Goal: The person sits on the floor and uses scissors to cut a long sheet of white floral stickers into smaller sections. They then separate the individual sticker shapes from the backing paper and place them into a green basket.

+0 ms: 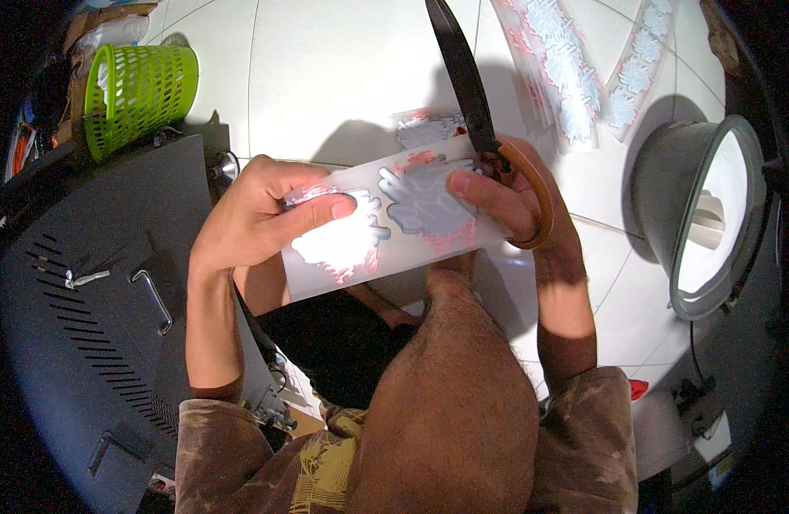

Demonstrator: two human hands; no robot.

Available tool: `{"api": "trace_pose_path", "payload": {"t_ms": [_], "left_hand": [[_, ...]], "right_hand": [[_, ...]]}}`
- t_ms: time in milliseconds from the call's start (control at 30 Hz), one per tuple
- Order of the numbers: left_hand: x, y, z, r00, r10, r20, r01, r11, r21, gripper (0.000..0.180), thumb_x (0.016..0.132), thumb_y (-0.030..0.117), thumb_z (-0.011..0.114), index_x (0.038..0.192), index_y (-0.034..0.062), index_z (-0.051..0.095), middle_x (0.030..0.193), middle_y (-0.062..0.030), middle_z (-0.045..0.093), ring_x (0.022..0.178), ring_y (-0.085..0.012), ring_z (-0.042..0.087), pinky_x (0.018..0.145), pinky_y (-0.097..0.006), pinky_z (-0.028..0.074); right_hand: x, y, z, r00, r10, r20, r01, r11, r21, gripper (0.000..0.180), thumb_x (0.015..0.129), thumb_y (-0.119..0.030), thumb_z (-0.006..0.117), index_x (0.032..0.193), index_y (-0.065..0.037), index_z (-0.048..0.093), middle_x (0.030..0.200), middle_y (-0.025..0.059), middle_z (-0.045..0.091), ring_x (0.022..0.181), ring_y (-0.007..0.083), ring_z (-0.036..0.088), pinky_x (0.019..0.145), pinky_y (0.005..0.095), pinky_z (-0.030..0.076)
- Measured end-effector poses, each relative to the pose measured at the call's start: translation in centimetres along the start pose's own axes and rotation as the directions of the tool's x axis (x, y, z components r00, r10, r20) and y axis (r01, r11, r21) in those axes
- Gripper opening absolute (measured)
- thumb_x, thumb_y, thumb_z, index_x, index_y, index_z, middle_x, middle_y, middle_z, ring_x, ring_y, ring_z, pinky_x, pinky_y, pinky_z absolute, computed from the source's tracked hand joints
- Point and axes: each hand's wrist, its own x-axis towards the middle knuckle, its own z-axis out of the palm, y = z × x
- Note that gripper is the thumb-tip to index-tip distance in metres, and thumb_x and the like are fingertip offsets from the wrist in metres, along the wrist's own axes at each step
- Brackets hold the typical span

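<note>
A translucent printed strip [390, 244] with white, grey and red splash-shaped designs is stretched between my hands above the floor. My left hand [256, 214] pinches its left end, thumb on top. At the right end my right hand [527, 193] presses its thumb on a grey design and also carries large scissors [470, 86]. Their brown-orange handle loops around that hand; the dark blades look closed and point away from me. Behind the strip's far edge shows another small printed piece [424, 130]; whether it is held or lies on the floor, I cannot tell.
More printed strips [561, 73] lie on the white tiled floor [326, 68] at the far right. A grey round lamp-like housing [668, 201] stands right. At left are a green perforated basket [146, 94] and a dark slotted metal cabinet [86, 283]. My bare leg [446, 411] is below.
</note>
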Motion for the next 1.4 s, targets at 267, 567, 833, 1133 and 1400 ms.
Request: {"api": "trace_pose_path", "payload": {"t_ms": [267,567,833,1133,1400], "left_hand": [[-0.8,-0.3,-1.6,0.960,0.065,-0.274,-0.063,0.998,0.013,0.023,0.096,0.019,0.071,0.091,-0.0030,0.073,0.070,0.0015,0.065,0.067,-0.0028,0.052,0.057,-0.023,0.042],[0.1,0.4,-0.6,0.917,0.169,-0.360,-0.156,0.986,0.064,0.026,0.098,0.020,0.069,0.085,-0.0025,0.069,0.064,0.0046,0.055,0.063,-0.0025,0.044,0.053,-0.023,0.035],[-0.1,1.1,-0.1,0.927,0.150,-0.343,-0.135,0.989,0.067,0.024,0.097,0.017,0.070,0.082,-0.0019,0.068,0.063,0.0053,0.052,0.062,-0.0017,0.042,0.052,-0.023,0.033],[-0.3,0.7,-0.5,0.927,0.139,-0.348,-0.162,0.986,-0.037,0.022,0.096,0.017,0.071,0.084,-0.0011,0.069,0.066,0.0054,0.055,0.064,-0.0012,0.046,0.054,-0.022,0.037],[0.1,1.3,0.7,0.948,0.116,-0.297,-0.150,0.984,-0.093,0.023,0.096,0.019,0.071,0.085,-0.0010,0.071,0.066,0.0052,0.056,0.063,-0.0018,0.045,0.054,-0.023,0.036]], "right_hand": [[-2.1,2.0,-0.2,0.997,-0.061,-0.040,0.062,0.997,0.041,0.063,0.092,-0.059,0.061,0.111,0.000,0.058,0.082,0.0040,0.055,0.075,0.0150,0.051,0.068,0.0301,0.042],[-4.9,1.7,-0.9,0.942,0.000,0.335,0.089,0.964,-0.249,0.078,0.082,-0.061,0.072,0.133,-0.004,0.054,0.102,0.0217,0.067,0.098,0.0414,0.064,0.082,0.0442,0.052],[-4.2,0.7,0.2,0.967,-0.079,0.242,0.122,0.978,-0.170,0.073,0.074,-0.057,0.083,0.120,-0.006,0.061,0.087,0.0203,0.068,0.081,0.0403,0.068,0.072,0.0434,0.052],[-3.7,1.1,-0.2,0.957,-0.081,0.278,0.135,0.974,-0.181,0.070,0.071,-0.055,0.086,0.114,-0.006,0.063,0.079,0.0146,0.062,0.067,0.0304,0.056,0.067,0.0409,0.049],[-3.6,1.5,0.5,0.962,-0.117,0.247,0.154,0.978,-0.137,0.072,0.070,-0.059,0.085,0.114,-0.005,0.064,0.082,0.0150,0.064,0.073,0.0311,0.059,0.072,0.0418,0.050]]}}
